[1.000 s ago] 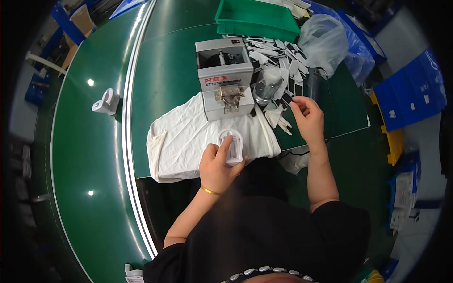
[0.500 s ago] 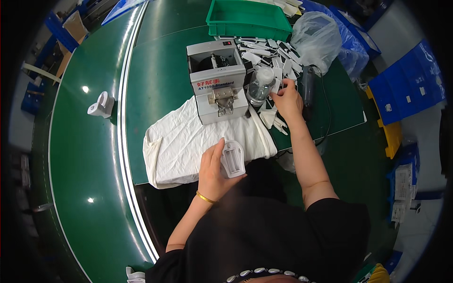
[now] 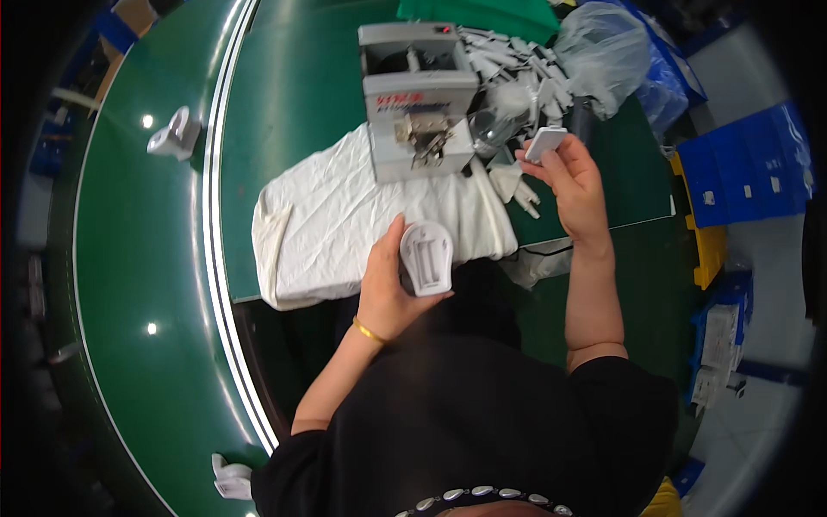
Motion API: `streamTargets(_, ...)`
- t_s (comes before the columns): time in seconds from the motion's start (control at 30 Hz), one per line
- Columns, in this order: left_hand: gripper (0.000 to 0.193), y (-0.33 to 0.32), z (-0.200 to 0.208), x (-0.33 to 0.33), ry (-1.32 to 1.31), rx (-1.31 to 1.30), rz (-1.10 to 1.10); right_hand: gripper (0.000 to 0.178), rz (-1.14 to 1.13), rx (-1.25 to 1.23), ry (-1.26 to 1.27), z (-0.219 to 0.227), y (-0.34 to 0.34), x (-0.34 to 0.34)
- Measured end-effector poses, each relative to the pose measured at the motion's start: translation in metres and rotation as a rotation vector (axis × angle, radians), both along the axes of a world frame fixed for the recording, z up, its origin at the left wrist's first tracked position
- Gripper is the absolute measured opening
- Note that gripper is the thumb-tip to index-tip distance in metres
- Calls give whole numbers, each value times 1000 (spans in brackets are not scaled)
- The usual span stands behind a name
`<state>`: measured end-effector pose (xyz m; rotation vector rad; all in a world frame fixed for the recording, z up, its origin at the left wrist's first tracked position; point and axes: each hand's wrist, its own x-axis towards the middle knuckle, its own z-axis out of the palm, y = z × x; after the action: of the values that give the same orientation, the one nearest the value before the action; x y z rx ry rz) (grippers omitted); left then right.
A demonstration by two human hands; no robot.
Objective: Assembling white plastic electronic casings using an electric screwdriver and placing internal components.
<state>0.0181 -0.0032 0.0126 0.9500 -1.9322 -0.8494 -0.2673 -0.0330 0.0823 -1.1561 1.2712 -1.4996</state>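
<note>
My left hand (image 3: 385, 291) grips a white plastic housing (image 3: 427, 258) by its edge, above the near side of a white cloth (image 3: 323, 228). The housing is rounded at one end, and a slotted recess, like a battery compartment, faces up. Raised at the right, my right hand (image 3: 581, 189) pinches a small flat white plastic cover (image 3: 547, 143) between thumb and fingers. Beyond that hand lies a pile of similar white pieces (image 3: 495, 62). A clear bottle (image 3: 495, 129) stands between the pile and a grey machine (image 3: 419, 103).
A green bin (image 3: 491, 15) and a clear plastic bag (image 3: 603, 56) sit at the back. On the green surface at left lie a white plastic part (image 3: 175, 135) and another white part (image 3: 231, 476). Blue bins (image 3: 745, 164) stand at far right.
My right hand has drawn back from the pile beside the bottle, lifting the flat white cover. My left hand still holds the housing. The view has shifted, so the bench appears higher.
</note>
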Motion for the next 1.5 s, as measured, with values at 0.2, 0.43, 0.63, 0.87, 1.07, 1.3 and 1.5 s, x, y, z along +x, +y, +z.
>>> streamTargets(0.2,118,0,-5,2,57,21,-14,29,246,135,448,24,21,48)
streamTargets(0.43,117,1,-7,1,75,66,-2,13,416,-4,540,12,18,73)
streamTargets(0.63,117,0,-10,1,92,87,-6,16,491,274,412,8,13,94)
streamTargets(0.87,116,0,-14,-2,128,106,-1,14,427,264,381,-3,17,97)
streamTargets(1.07,114,0,-10,-1,88,90,18,16,370,301,376,-16,25,98)
streamTargets(1.3,109,2,-10,1,130,122,7,46,283,-16,771,-24,36,93)
streamTargets(1.5,106,15,-2,4,238,140,-70,57,448,467,-138,-27,45,90)
